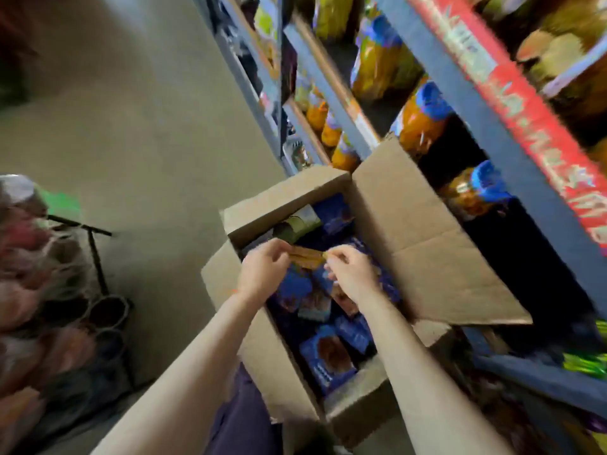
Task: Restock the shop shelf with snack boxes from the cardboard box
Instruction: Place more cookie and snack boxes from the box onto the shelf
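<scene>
An open cardboard box (410, 231) stands on the floor against the shelf, its flaps folded out. Inside lie several blue snack boxes (328, 359) in a loose heap. Over the box's far half, my left hand (262, 272) and my right hand (351, 274) pinch the two ends of a thin brown strip (307, 259), perhaps cardboard or tape; the blur hides what it is. The shop shelf (492, 133) with blue rails runs along the right.
Orange and blue snack bags (420, 116) fill the shelf's upper levels, and a dark gap (512, 257) sits behind the box's right flap. A wire rack with blurred packets (49, 290) stands at the left. Bare grey floor (147, 126) lies beyond the box.
</scene>
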